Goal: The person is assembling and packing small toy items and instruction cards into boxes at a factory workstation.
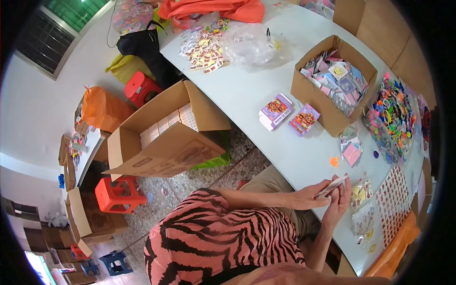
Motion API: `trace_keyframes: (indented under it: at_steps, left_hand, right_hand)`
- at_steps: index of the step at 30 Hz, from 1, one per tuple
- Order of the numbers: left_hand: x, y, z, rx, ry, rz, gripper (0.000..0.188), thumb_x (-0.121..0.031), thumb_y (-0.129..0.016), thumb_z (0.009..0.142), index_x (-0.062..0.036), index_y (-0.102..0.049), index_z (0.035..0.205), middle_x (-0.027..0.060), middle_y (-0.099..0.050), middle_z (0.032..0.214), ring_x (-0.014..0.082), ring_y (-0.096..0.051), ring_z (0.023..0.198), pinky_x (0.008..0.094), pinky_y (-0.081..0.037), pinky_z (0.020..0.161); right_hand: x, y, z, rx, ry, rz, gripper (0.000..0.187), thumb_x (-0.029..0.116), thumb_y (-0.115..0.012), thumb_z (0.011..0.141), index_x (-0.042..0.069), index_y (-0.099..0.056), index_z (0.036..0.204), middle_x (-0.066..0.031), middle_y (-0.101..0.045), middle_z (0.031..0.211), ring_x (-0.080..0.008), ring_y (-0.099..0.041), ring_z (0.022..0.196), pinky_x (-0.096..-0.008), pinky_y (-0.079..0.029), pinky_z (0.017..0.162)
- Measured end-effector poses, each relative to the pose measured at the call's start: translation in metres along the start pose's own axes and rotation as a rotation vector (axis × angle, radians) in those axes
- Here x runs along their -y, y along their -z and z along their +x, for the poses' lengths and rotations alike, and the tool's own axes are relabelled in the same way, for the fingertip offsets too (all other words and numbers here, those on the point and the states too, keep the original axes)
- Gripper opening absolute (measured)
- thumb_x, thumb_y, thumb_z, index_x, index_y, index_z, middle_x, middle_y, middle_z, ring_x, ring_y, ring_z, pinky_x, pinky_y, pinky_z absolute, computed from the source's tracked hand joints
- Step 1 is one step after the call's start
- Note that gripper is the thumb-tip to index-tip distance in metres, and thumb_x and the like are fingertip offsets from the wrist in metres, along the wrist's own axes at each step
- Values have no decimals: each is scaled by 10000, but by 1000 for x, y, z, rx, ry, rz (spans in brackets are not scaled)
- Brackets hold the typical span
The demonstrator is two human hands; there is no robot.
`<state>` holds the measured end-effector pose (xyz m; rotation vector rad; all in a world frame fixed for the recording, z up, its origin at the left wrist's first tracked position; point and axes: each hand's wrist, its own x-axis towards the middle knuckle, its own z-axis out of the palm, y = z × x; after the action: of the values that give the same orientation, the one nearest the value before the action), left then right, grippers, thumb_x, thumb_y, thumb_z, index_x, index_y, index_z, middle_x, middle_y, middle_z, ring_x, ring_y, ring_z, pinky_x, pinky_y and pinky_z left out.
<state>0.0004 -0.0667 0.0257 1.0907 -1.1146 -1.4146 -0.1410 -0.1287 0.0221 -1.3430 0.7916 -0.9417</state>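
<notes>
Over the near table edge, my two hands meet around a small flat whitish packet (331, 186), seen nearly edge-on. My left hand (308, 196) pinches it from the left, and my right hand (339, 198) has its fingers closed against it from the right. What is printed on it cannot be made out. Beyond my hands lie an orange piece (334, 162) and some small clear packets with a pink card (352, 154). To the right of my right hand are a clear bag of yellow pieces (361, 194) and another bag of small pieces (363, 219).
Two purple printed boxes (276, 112) lie mid-table beside an open carton of small packets (332, 83). A bag of colourful trinkets (392, 114) and a sticker sheet (393, 204) are at right. Left of the table stand a large open carton (164, 154) and a red stool (119, 194).
</notes>
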Motion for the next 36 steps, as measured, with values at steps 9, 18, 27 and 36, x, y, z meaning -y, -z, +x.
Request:
trace_keyframes:
  at_steps: [9,18,27,36]
  left_hand:
    - [-2,0,-1,-31,94,-144,568,-295,-516,924,-23,-321,1384,85,-571,1065,133,-537,916,281,-449,795]
    - [7,-6,7,-279,-192,-23,432,-146,-698,800,-9,-554,1184,11,-624,923,54,-526,825,246,-470,753]
    - [7,-17,10,-204,-24,-191,344,-87,-722,760,-20,-611,1078,1,-644,916,57,-563,820,234,-485,717]
    - [-11,-8,-3,-254,59,-198,285,-6,-715,764,25,-627,1033,55,-674,930,99,-624,818,232,-515,731]
  right_hand:
    - [1,-5,-4,21,79,1,524,78,-453,937,-18,-259,1414,-179,-517,1280,-196,-503,1149,-315,-396,956]
    - [5,-11,-10,34,151,30,538,83,-473,934,-24,-255,1413,-197,-505,1277,-215,-495,1160,-340,-374,988]
    - [-15,13,-30,-194,183,-295,383,63,-573,896,-39,-496,1257,-161,-404,1363,-196,-520,1105,-306,-440,904]
    - [15,0,-13,-5,126,62,422,-48,-615,827,-30,-516,1237,-88,-540,1206,-150,-523,1105,-288,-411,967]
